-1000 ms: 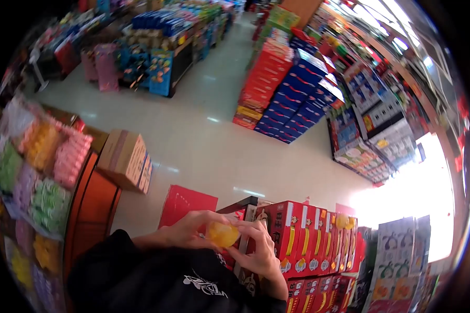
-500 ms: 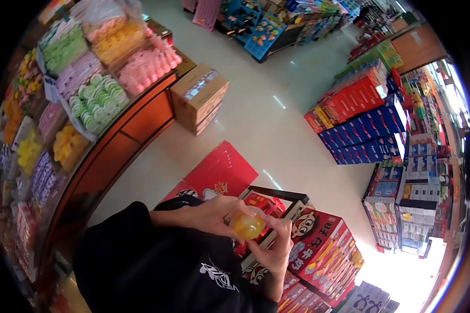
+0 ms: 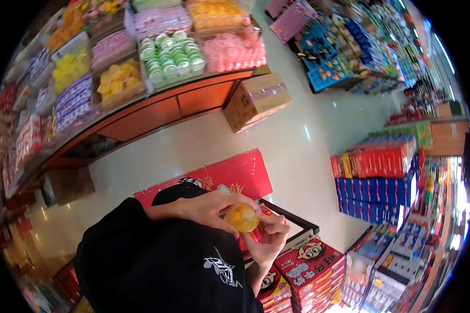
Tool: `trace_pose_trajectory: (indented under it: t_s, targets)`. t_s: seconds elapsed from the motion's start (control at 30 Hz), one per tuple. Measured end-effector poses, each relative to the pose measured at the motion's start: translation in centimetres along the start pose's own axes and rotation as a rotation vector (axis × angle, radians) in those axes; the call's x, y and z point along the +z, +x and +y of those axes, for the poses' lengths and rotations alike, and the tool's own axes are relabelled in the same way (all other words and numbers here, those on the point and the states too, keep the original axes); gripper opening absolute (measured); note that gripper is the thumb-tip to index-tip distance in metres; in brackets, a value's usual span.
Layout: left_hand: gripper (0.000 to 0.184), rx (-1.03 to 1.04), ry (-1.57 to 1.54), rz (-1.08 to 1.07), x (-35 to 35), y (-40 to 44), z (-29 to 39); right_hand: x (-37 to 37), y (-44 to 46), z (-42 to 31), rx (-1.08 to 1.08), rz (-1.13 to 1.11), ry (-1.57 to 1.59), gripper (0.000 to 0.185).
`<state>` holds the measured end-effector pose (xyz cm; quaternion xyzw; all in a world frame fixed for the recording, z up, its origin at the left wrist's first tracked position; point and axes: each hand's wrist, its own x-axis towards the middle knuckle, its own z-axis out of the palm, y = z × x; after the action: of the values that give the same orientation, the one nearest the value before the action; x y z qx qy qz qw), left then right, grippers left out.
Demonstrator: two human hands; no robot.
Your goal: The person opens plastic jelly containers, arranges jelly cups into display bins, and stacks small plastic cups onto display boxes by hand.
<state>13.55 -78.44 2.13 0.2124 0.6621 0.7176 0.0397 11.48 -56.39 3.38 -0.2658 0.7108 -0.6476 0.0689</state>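
Observation:
A small round clear cup of yellow jelly [image 3: 244, 218] is held in front of my dark top. My left hand [image 3: 206, 207] grips it from the left, with the fingers curled over its upper edge. From the right, my right hand [image 3: 269, 237] pinches the same cup between thumb and fingers. Just beyond the hands lies a dark-framed tray or box [image 3: 292, 221] with red items in it, partly covered by my hands. What the fingertips do at the cup's rim is too small to tell.
A red board [image 3: 240, 175] lies past my hands. Stacked red milk cartons [image 3: 313, 268] stand at the lower right. A long counter [image 3: 151, 117] bears bins of sweets, including yellow cups [image 3: 119, 78]. A cardboard box [image 3: 258, 101] sits at its end; blue and red boxes [image 3: 376, 195] are stacked right.
My view has turned left, so the counter and its bins show more fully and have shifted right. Both hands stay on the jelly cup, which now shows its round face more squarely.

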Motion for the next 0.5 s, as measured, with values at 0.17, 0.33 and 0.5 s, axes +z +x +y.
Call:
trace_pose_trajectory:
  t_s: [0.17,0.33,0.5]
  targets:
    - [0.059,0.020,0.175,0.218,-1.6,-3.7,0.0,3.8,1.2,0.4,0.079,-0.104,0.029,0.061]
    - [0.061,-0.015,0.297,0.335,-2.4,-5.9,-1.3,6.1,1.8,1.4,0.101,-0.146,0.084,0.060]
    - [0.059,0.013,0.273,0.415,-3.8,-5.7,-2.1,7.2,3.4,2.7,0.189,-0.174,0.127,0.059]
